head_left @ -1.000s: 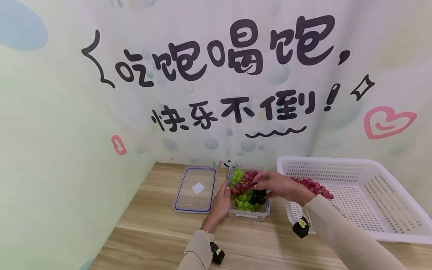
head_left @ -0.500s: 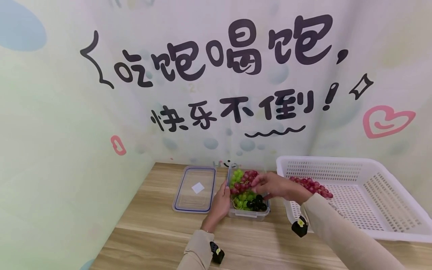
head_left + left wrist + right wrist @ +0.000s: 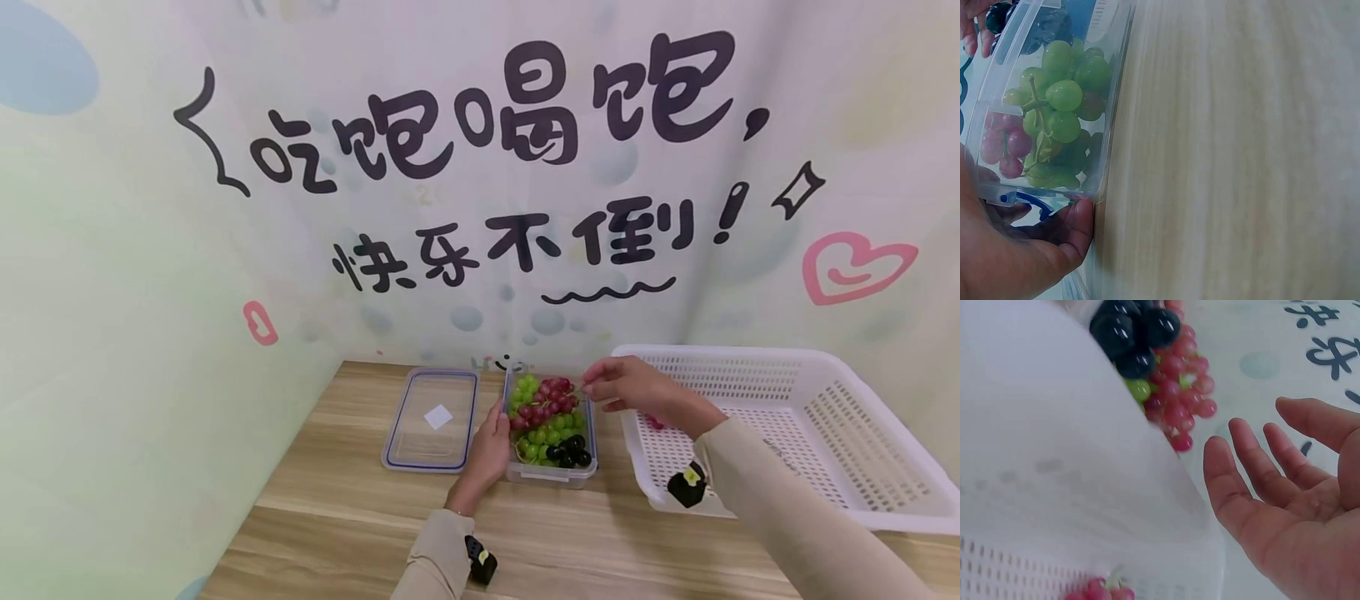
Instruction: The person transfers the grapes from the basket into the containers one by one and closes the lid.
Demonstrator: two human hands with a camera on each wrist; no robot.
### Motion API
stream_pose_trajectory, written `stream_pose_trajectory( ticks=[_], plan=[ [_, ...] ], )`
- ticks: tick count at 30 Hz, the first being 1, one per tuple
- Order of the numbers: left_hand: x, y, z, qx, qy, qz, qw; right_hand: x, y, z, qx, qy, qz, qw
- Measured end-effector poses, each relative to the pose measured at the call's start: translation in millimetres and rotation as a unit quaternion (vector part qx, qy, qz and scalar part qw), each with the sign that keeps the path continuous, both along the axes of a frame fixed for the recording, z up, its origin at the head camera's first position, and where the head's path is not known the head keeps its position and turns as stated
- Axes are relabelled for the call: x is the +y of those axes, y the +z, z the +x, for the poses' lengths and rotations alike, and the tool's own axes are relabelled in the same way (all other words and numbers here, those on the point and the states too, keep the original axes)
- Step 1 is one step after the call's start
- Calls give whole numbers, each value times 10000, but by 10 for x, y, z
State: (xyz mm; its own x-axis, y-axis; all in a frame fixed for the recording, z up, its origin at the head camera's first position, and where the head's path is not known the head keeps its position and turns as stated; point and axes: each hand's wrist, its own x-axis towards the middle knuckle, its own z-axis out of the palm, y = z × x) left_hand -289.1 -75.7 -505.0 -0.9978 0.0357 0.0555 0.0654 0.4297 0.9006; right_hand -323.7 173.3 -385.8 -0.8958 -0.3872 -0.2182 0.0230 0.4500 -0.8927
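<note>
A clear plastic food container (image 3: 551, 477) holds green grapes (image 3: 549, 435), red grapes (image 3: 542, 412) and black grapes (image 3: 570, 452). My left hand (image 3: 491, 450) holds the container's left side; in the left wrist view its fingers bend around the side clip flap (image 3: 1034, 201). My right hand (image 3: 633, 392) is raised between the container and the white basket (image 3: 780, 521), its fingers loosely spread and holding nothing. In the right wrist view it appears beside the basket wall. Red grapes (image 3: 1100, 590) lie in the basket, mostly hidden by the right hand in the head view.
The clear lid (image 3: 431, 419) with a blue seal and a white label lies flat on the wooden table (image 3: 360, 508), left of the container. A printed fabric wall (image 3: 487, 333) stands right behind these things.
My right hand has let go of the black grapes in the container's front right corner, then lifted back and right toward the basket. The left hand stays at the container.
</note>
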Motion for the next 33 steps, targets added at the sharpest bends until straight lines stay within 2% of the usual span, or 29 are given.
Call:
stream_pose_trajectory(
  ticks=[9, 20, 27, 33],
  plan=[
    [0, 16, -1, -14, 11, -42, 10000, 337, 90, -89, 27, -259, 174, 9995],
    [-2, 4, 10, -97, 6, 63, 9999, 587, 22, -121, -84, -399, 197, 9990],
    [1, 7, 12, -78, 34, 44, 10000, 732, -10, -132, 317, -443, 813, 9952],
    [3, 17, 12, -53, 2, 77, 10000, 907, -79, -159, 462, -594, 1115, 9909]
  ],
)
